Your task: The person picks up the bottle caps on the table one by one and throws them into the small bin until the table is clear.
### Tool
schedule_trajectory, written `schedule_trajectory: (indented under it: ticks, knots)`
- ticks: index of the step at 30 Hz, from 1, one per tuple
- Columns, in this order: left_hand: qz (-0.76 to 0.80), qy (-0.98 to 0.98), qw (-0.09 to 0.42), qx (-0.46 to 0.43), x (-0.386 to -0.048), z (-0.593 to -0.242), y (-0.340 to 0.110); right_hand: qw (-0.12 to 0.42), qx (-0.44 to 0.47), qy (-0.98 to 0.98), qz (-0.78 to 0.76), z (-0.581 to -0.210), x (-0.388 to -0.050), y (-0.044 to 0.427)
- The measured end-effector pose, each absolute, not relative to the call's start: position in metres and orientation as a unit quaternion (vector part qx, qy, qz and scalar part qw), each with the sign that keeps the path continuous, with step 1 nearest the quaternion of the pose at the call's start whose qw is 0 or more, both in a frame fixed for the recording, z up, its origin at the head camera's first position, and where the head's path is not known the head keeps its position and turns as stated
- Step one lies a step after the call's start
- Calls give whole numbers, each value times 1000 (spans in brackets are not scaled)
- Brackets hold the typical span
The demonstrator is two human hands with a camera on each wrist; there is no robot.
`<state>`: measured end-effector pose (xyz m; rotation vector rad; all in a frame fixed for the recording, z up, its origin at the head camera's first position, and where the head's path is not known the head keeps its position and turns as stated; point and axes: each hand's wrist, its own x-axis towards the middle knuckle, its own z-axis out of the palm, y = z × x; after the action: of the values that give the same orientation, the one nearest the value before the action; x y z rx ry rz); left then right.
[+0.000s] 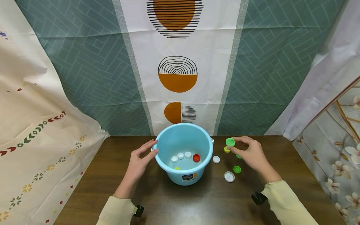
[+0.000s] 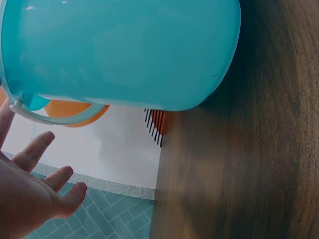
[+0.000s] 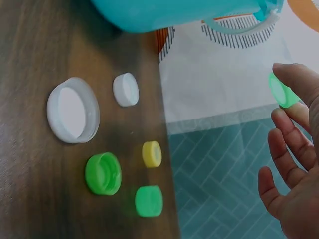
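Observation:
A light blue bucket (image 1: pixel 184 177) stands upright on the table, with white caps (image 1: pixel 180 155), a red cap (image 1: pixel 196 158) and a partly hidden yellow cap (image 1: pixel 177 168) inside. My left hand (image 1: pixel 140 159) touches its left rim by the handle joint, fingers spread and mostly straight. To the right of the bucket, my right hand (image 1: pixel 249 154) pinches a green bottle cap (image 1: pixel 230 142) between thumb and finger, raised above the table. Below it lie a yellow cap (image 3: pixel 152 154), two green caps (image 3: pixel 103 174), a small white cap (image 3: pixel 125 90) and a larger white lid (image 3: pixel 73 110).
The dark wooden table (image 1: pixel 98 187) ends at the back against a patterned curtain (image 1: pixel 107 78). A cream embroidered cloth (image 1: pixel 42 103) hangs on the left and a floral cloth (image 1: pixel 337 156) on the right. The bucket's handle (image 2: pixel 60 118) hangs at its rim.

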<state>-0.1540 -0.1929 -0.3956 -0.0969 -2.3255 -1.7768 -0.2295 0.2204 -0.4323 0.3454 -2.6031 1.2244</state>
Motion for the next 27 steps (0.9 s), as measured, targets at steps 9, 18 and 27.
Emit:
schedule_trajectory:
  ticks: [9,18,27]
  knots:
    - [-602,-791,103,-32,-154,-395,-193,125,114,-882,441,-414,-232,210]
    - [-608,-787,99,-36,-153,-394,-193,130,121,-873,455,-398,-232,196]
    - [-606,-788,102,-42,-152,-395,-194,135,164,-857,469,-383,-233,174]
